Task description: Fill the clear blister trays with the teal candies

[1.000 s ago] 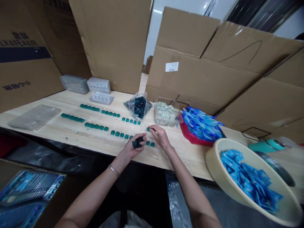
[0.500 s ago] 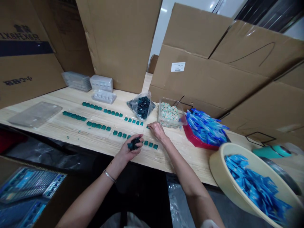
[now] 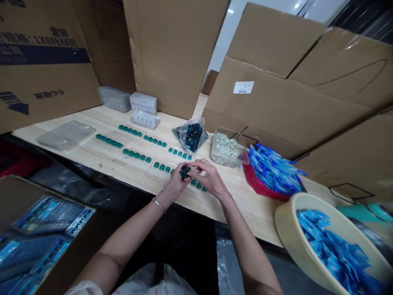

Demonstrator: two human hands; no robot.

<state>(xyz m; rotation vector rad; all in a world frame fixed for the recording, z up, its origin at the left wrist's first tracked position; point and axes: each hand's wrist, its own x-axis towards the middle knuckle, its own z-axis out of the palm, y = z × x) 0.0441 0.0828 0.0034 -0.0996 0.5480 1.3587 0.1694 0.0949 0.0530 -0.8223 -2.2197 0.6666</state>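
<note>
My left hand [image 3: 177, 181] is cupped closed around a clump of small dark green pieces [image 3: 184, 171] just above the wooden table [image 3: 123, 172]. My right hand [image 3: 208, 177] sits beside it, its fingertips pinching at that same clump. Under both hands lie clear plastic trays with rows of green pieces [image 3: 136, 155] set in them. An open plastic bag of dark green pieces [image 3: 192, 137] stands just beyond the hands.
A clear tub of pale pieces [image 3: 226, 146], a red tray of blue sachets [image 3: 272, 170] and a cream basin of blue packets [image 3: 331, 246] lie to the right. Stacked clear trays [image 3: 143, 110] and an empty lid [image 3: 66, 134] sit left. Cardboard boxes [image 3: 276, 102] wall the back.
My right hand drew back from the far tray row and met my left hand at the green clump. My left hand lifted slightly. The view shifted left.
</note>
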